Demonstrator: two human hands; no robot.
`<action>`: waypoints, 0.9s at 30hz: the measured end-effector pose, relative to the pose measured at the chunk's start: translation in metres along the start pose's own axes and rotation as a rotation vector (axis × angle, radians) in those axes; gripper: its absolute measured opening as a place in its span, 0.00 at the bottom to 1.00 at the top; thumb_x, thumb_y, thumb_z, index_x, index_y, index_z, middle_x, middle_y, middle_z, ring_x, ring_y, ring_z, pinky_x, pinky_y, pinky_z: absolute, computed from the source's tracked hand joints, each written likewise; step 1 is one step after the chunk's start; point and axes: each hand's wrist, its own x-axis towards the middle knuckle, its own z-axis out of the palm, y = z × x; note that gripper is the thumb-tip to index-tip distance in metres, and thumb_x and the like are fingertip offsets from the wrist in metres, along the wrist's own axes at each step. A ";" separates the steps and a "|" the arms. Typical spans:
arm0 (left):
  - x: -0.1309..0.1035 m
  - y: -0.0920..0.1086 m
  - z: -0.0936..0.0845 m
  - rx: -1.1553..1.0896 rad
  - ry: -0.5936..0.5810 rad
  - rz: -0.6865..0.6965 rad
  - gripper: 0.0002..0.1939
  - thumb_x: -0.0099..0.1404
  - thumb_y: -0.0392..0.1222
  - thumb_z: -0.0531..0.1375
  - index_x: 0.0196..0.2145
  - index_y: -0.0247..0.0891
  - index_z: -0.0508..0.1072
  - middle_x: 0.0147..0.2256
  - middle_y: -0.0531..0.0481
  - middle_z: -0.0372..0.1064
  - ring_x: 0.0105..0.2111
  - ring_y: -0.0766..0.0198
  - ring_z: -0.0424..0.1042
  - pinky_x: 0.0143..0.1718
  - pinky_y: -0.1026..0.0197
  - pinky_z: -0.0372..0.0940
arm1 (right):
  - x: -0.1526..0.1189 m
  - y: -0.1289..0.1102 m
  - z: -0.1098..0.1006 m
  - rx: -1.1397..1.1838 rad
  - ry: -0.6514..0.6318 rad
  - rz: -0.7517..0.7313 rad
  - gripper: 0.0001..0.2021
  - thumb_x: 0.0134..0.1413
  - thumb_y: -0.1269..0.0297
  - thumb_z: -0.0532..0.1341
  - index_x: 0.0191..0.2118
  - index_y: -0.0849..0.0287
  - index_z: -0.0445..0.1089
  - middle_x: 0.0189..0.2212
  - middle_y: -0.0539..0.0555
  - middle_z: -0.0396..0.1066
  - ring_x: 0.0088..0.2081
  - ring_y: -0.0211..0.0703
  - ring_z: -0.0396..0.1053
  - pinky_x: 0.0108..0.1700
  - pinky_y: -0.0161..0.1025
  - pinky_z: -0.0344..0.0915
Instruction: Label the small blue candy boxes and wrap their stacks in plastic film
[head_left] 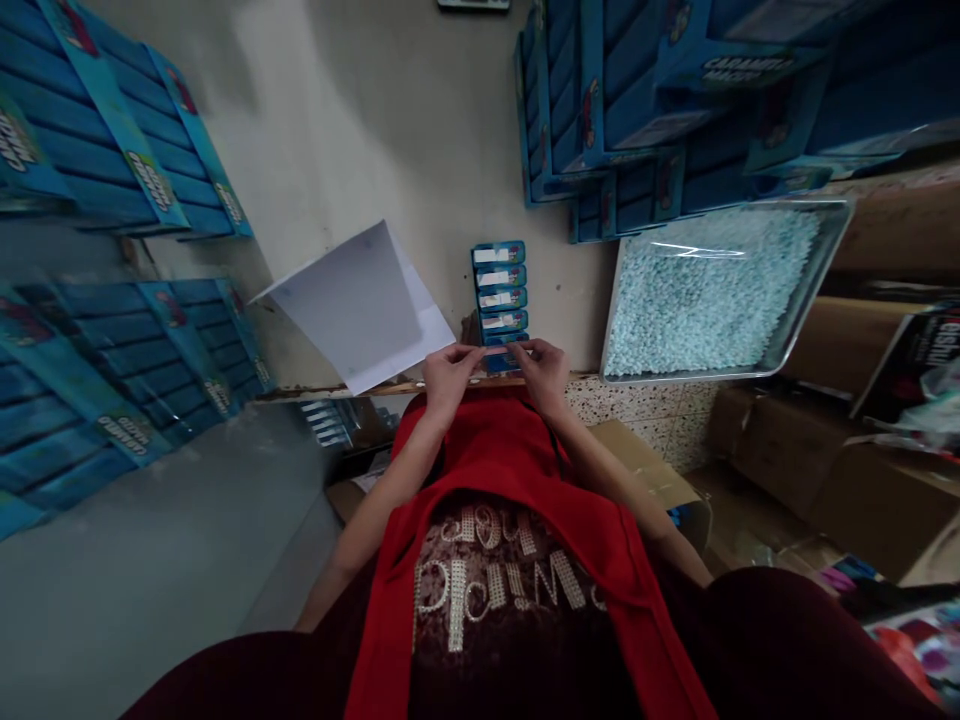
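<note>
Near the table's front edge, my left hand and my right hand pinch the two ends of a small pale strip. The strip lies over the nearest of several small blue packs, which form a column running away from me. White labels show on the farther packs. White paper sheets, partly folded up, lie on the table to the left of my left hand. My fingertips hide part of the nearest pack.
Stacked blue boxes stand at the left and back right. A metal tray of pale turquoise pellets sits right on the table. Cardboard boxes are beyond it, and an open carton is below the edge.
</note>
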 end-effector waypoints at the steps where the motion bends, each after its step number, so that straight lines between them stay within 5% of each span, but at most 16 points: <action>1: 0.001 -0.001 0.000 0.008 0.009 0.001 0.11 0.58 0.48 0.74 0.33 0.38 0.86 0.25 0.51 0.78 0.25 0.64 0.73 0.30 0.63 0.67 | 0.001 0.000 0.001 -0.010 -0.004 -0.008 0.23 0.59 0.40 0.66 0.37 0.58 0.85 0.19 0.47 0.68 0.24 0.39 0.63 0.31 0.38 0.53; 9: 0.011 -0.007 0.000 0.024 0.013 0.023 0.12 0.57 0.50 0.75 0.32 0.38 0.86 0.24 0.52 0.77 0.24 0.67 0.70 0.28 0.64 0.63 | 0.005 0.000 0.009 -0.122 -0.011 -0.029 0.18 0.63 0.46 0.66 0.39 0.55 0.84 0.25 0.51 0.76 0.28 0.43 0.70 0.33 0.38 0.56; 13: 0.024 -0.009 -0.001 -0.169 -0.085 -0.212 0.19 0.47 0.50 0.80 0.30 0.35 0.84 0.25 0.50 0.78 0.25 0.65 0.73 0.31 0.62 0.68 | 0.016 0.003 0.007 -0.176 0.032 0.014 0.18 0.55 0.44 0.71 0.36 0.55 0.77 0.27 0.51 0.76 0.30 0.45 0.70 0.35 0.39 0.57; 17: 0.042 -0.011 -0.001 -0.256 -0.205 -0.389 0.25 0.37 0.47 0.84 0.30 0.32 0.82 0.27 0.46 0.79 0.27 0.62 0.76 0.32 0.60 0.71 | 0.033 0.009 0.003 -0.090 0.070 0.109 0.28 0.38 0.42 0.79 0.34 0.53 0.67 0.25 0.45 0.68 0.29 0.42 0.66 0.33 0.38 0.57; 23: 0.063 -0.020 0.015 -0.192 -0.085 -0.368 0.22 0.43 0.43 0.82 0.25 0.35 0.75 0.22 0.52 0.73 0.22 0.66 0.72 0.27 0.64 0.67 | 0.039 0.013 0.003 0.098 -0.043 0.148 0.31 0.34 0.41 0.79 0.32 0.51 0.61 0.21 0.40 0.62 0.25 0.37 0.61 0.29 0.36 0.54; 27: 0.046 -0.023 0.013 -0.156 0.054 -0.260 0.19 0.52 0.45 0.79 0.27 0.38 0.72 0.21 0.58 0.70 0.21 0.70 0.69 0.27 0.67 0.64 | 0.032 0.007 -0.009 0.214 -0.024 0.114 0.31 0.37 0.39 0.79 0.32 0.51 0.61 0.20 0.40 0.61 0.24 0.35 0.59 0.28 0.36 0.53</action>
